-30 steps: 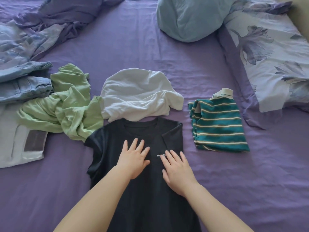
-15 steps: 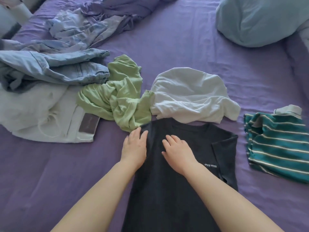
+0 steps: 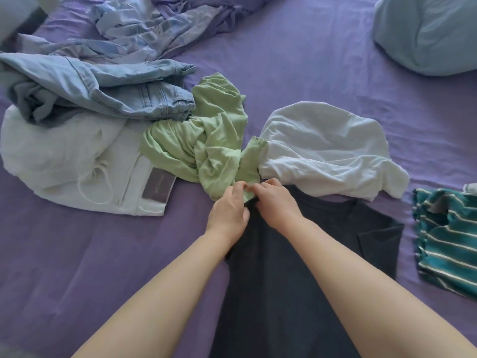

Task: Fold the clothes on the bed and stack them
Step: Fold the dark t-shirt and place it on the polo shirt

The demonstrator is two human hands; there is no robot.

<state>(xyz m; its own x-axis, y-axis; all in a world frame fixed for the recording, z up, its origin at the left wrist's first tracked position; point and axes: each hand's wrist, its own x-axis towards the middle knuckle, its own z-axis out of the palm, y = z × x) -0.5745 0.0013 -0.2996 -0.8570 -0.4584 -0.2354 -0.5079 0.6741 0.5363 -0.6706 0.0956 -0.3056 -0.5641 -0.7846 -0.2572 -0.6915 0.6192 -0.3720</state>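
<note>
A dark T-shirt [image 3: 304, 267] lies flat on the purple bed sheet [image 3: 77, 267], collar away from me. My left hand [image 3: 227, 211] and my right hand [image 3: 277, 202] meet at its left shoulder, fingers curled and pinching the dark edge where it touches a crumpled green garment [image 3: 206, 146]. A crumpled white shirt [image 3: 325, 148] overlaps the collar. A folded teal striped shirt [image 3: 449, 241] lies to the right. Light blue jeans [image 3: 103, 86] rest on white trousers [image 3: 67, 161] at the left.
A light blue pillow [image 3: 428, 32] sits at the far right. A bunched purple and pale blue cover [image 3: 154, 24] lies along the far left of the bed. Bare sheet spreads at the near left and beyond the white shirt.
Both hands slid from the chest of the dark T-shirt up to its left shoulder and closed their fingers on the edge. My view swung left, bringing the jeans and white trousers into sight.
</note>
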